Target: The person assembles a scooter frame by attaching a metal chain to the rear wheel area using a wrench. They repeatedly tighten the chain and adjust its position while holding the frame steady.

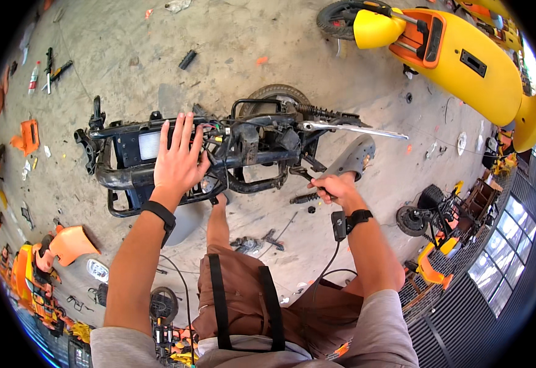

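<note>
A black scooter frame (127, 176), stripped of its panels, lies on the floor in front of me. My left hand (180, 156) rests on it, palm down with fingers stretched, beside a pale rectangular label and some loose wiring (218, 130). My right hand (336, 187) is closed around the dark handle of a wrench (305, 175), whose head is against the lower right part of the frame. Across the frame's right end lies a long silver bar (360, 128). Behind sits a black wheel (277, 95), and a coil-over shock (323, 111) runs along the top edge.
A yellow scooter (464, 58) lies at the far right. My shoe (357, 156) is close to the frame's right end. A loose spring shock (304, 198) and a dark metal part (249, 244) lie nearer me. Orange panels (72, 245) and a bottle (34, 78) are scattered left.
</note>
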A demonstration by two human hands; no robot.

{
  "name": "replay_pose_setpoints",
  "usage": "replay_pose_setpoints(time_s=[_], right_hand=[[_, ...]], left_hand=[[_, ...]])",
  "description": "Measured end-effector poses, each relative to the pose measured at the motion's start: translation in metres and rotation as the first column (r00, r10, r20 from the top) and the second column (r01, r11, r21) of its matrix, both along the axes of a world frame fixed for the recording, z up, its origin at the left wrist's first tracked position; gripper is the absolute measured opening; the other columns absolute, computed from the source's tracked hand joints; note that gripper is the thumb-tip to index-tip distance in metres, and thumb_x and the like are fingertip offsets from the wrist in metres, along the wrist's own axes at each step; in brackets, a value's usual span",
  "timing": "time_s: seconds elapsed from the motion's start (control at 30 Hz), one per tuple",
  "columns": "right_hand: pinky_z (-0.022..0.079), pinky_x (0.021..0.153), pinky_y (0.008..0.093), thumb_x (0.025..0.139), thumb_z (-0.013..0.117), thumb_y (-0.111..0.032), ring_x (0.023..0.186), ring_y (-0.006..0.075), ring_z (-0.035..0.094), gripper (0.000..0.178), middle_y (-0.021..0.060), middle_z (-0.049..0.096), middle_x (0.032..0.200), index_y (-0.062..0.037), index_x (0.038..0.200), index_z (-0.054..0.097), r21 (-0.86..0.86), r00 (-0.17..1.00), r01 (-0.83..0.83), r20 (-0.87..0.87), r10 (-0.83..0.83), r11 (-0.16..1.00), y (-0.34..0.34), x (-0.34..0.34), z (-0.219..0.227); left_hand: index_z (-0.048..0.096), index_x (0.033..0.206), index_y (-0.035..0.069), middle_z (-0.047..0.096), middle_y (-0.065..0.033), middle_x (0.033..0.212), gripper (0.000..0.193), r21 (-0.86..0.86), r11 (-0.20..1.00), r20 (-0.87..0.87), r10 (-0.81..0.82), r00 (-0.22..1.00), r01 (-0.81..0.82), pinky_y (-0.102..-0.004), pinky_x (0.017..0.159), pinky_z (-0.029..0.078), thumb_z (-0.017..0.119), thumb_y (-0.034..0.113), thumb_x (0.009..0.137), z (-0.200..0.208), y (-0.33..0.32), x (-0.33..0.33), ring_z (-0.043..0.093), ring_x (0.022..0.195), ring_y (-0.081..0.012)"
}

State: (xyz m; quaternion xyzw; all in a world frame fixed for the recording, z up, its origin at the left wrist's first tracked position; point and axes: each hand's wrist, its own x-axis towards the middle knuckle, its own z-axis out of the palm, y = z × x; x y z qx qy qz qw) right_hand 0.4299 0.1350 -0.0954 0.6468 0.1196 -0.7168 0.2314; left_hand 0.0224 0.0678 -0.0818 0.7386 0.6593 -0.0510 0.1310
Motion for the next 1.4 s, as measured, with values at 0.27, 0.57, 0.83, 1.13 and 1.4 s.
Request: replay_pose_setpoints(time_s=[0.27,0.57,0.83,1.13,1.4], right_hand=[[0.034,0.043,0.0306,0.098,0.054,-0.022,0.046,0.0127,0.04,0.032,0.0008,0.044,0.059,0.0069,0.11,0.061,0.104,0.997,-0.081,-0.005,0.081,0.991,0.003,-0.004,0.004],[0.032,0.045,0.031,0.099,0.053,-0.02,0.047,0.0153,0.04,0.033,0.0016,0.046,0.062,0.0082,0.114,0.06,0.125,1.0,-0.007,0.001,0.007,0.992,-0.008,-0.004,0.015],[0.03,0.043,0.0293,0.098,0.056,-0.021,0.043,0.0126,0.037,0.032,0.0002,0.04,0.055,0.0042,0.117,0.061,0.065,0.996,-0.055,-0.071,0.06,0.996,0.0,0.028,0.002],[0.023,0.041,0.0229,0.094,0.064,-0.025,0.045,0.0035,0.029,0.031,-0.0073,0.036,0.056,-0.0009,0.114,0.065,-0.155,0.996,0.054,-0.055,-0.063,0.986,0.03,0.038,-0.008],[0.045,0.052,0.0281,0.075,0.081,-0.032,0.055,0.0127,0.054,0.046,0.0061,0.065,0.07,0.0019,0.106,0.073,0.296,0.856,-0.504,0.042,0.516,0.812,0.038,0.048,-0.022]], left_hand=[[0.052,0.134,0.005,0.033,-0.0179,0.154,0.054,0.036,0.999,-0.011,-0.017,1.0,0.017,-0.0494,0.118,0.019,0.055,0.028,0.085,-0.001,0.001,-0.003,0.029,0.144,-0.0291],[0.054,0.132,0.006,0.032,-0.0175,0.154,0.052,0.04,0.999,-0.02,-0.008,1.0,0.008,-0.0502,0.118,0.019,0.056,0.028,0.085,-0.003,-0.001,-0.003,0.029,0.144,-0.0299],[0.052,0.135,0.006,0.029,-0.017,0.156,0.053,-0.003,1.0,-0.025,-0.014,1.0,0.014,-0.0501,0.119,0.017,0.054,0.029,0.086,-0.001,0.001,0.002,0.025,0.146,-0.0287],[0.051,0.136,0.008,0.03,-0.0143,0.156,0.053,0.022,1.0,-0.043,-0.015,0.999,0.016,-0.0467,0.119,0.018,0.056,0.026,0.086,-0.001,-0.001,0.0,0.027,0.145,-0.0261],[0.052,0.135,0.008,0.03,-0.0141,0.156,0.052,0.031,0.999,-0.022,-0.021,1.0,0.021,-0.0468,0.119,0.018,0.055,0.026,0.086,-0.001,0.002,0.002,0.026,0.146,-0.0257]])
